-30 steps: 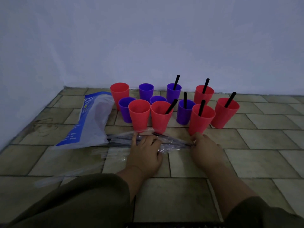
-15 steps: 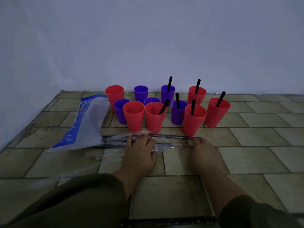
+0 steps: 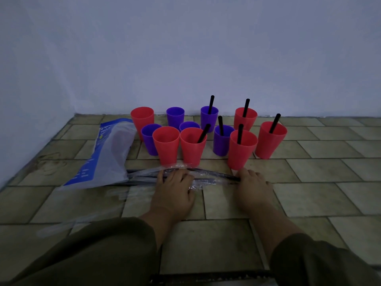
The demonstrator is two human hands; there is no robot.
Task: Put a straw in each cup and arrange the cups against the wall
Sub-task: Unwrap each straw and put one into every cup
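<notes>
- On the tiled floor (image 3: 309, 203) near the wall (image 3: 185, 48): both hands rest on a clear plastic sleeve of black straws (image 3: 206, 178) lying just in front of the cups.
- Left hand (image 3: 173, 193): palm down, fingers loosely spread, pressing the sleeve flat to the floor. Not pinching anything that I can see.
- Right hand (image 3: 252, 189): at the sleeve's right end, fingers curled over; cannot tell whether it pinches a straw tip or only the wrap.
- Risk 1: right hand sits just beside the front red cup (image 3: 241, 150). A quick pull to the right or upward could clip it and topple it into its neighbours, since the group stands tight.
- Risk 2: wrap looks thin and crinkly; if the left hand slips, the whole bundle likely drags along instead of one straw sliding out.
- Risk 3: the blue-and-clear bag (image 3: 111, 153) overlaps the sleeve's left end, so it may drag too.
- Count: 11 cups, 6 red and 5 purple.
- Straws seated: 6, in 4 red and 2 purple cups.
- Empty: 5, namely 2 red and 3 purple, all on the left side.
- Loose straws in the sleeve: several, number unclear.
- Cups stand clustered in staggered rows; only the back ones are near the wall.
</notes>
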